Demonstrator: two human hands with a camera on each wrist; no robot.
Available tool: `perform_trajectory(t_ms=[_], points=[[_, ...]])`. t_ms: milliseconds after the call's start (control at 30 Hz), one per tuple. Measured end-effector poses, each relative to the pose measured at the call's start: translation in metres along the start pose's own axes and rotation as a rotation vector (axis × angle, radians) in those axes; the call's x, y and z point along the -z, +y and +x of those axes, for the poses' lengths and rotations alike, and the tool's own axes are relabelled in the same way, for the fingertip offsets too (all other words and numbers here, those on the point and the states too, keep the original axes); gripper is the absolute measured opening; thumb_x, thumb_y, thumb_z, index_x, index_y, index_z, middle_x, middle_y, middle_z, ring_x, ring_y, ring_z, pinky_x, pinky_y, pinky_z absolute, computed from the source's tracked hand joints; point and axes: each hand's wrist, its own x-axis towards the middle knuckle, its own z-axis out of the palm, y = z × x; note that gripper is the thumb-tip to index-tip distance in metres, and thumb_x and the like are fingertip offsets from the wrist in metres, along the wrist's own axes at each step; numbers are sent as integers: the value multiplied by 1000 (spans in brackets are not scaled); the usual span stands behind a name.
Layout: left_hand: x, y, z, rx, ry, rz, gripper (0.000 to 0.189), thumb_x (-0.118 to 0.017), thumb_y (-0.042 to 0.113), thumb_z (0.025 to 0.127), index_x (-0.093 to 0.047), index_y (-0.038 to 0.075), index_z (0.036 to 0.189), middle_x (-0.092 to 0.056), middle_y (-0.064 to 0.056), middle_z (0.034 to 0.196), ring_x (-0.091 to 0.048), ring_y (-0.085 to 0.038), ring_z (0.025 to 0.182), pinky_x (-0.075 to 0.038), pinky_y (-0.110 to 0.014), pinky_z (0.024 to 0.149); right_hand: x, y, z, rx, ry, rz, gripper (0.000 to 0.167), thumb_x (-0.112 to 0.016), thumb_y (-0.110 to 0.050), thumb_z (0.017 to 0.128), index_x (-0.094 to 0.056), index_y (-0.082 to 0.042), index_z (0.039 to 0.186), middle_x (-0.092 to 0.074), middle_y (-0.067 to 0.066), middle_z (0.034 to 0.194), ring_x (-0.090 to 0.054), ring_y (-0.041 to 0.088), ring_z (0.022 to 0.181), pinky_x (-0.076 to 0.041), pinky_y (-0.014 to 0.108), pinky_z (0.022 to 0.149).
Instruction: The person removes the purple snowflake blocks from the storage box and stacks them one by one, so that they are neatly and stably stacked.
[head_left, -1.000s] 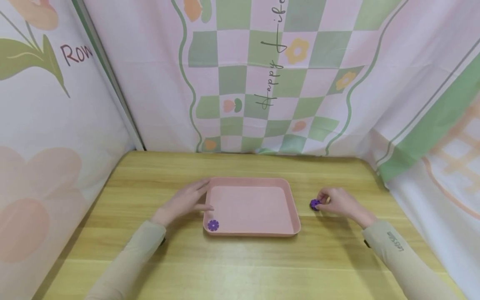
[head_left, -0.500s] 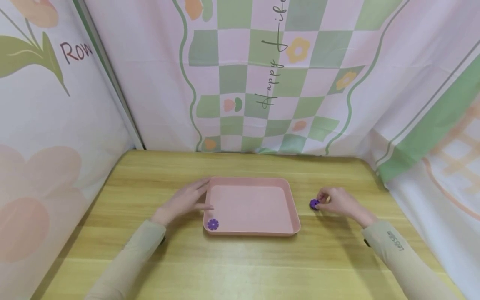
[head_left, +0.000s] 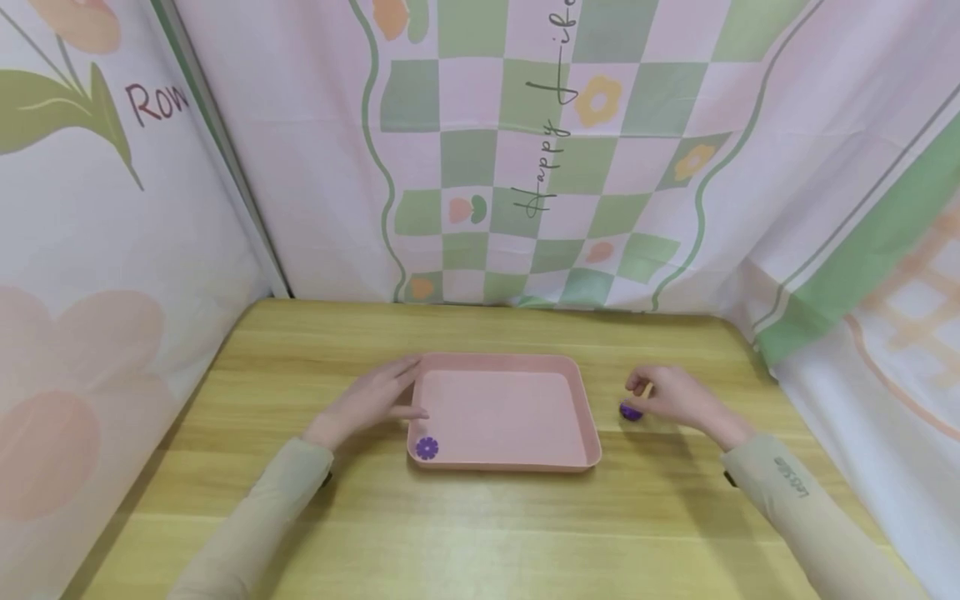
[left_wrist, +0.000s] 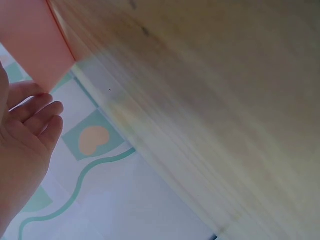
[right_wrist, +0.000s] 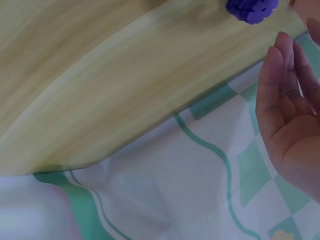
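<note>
A shallow pink tray [head_left: 498,417] lies on the wooden table. My left hand [head_left: 363,404] is at its left side, fingers extended along the outer wall and thumb over the rim; in the left wrist view, its fingertips meet the tray wall [left_wrist: 35,45]. One purple flower-shaped disc [head_left: 427,448] lies flat in the tray's near left corner. To the tray's right is a small pile of purple flower-shaped discs [head_left: 630,413]. My right hand [head_left: 678,400] hovers over the pile with loosely bent fingers; the right wrist view shows a gap between its fingertips and the purple discs [right_wrist: 252,10].
Bare table [head_left: 487,533] surface lies in front of the tray. A checked curtain [head_left: 540,167] hangs along the table's back edge, and printed cloth [head_left: 90,250] closes off the left side. More cloth [head_left: 885,317] hangs at the right.
My right fingers, earlier pinching at the purple discs, have parted from them and lifted slightly up and left. The left hand and tray stay in place.
</note>
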Motion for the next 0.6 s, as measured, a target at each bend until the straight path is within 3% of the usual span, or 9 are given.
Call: perform_trajectory(t_ms=[333,600], points=[[3,1,2,12,-27,-14,90,-71,50,84,-40,-5,147,-40,-26,154,-45,-41,139,-39,-54,118,-2,-25,12,48,-28,3,17,-75,-17,85,-70,-5,96,-73,1,85,-62,2,66,-55,23,63],[3,1,2,20,-38,-2,88,-70,51,84,-42,-5,146,-41,-26,153,-46,-40,139,-39,-52,118,-9,-44,19,117,-8,25,12,-76,-15,85,-70,-8,92,-72,2,85,-60,3,65,-51,18,57]])
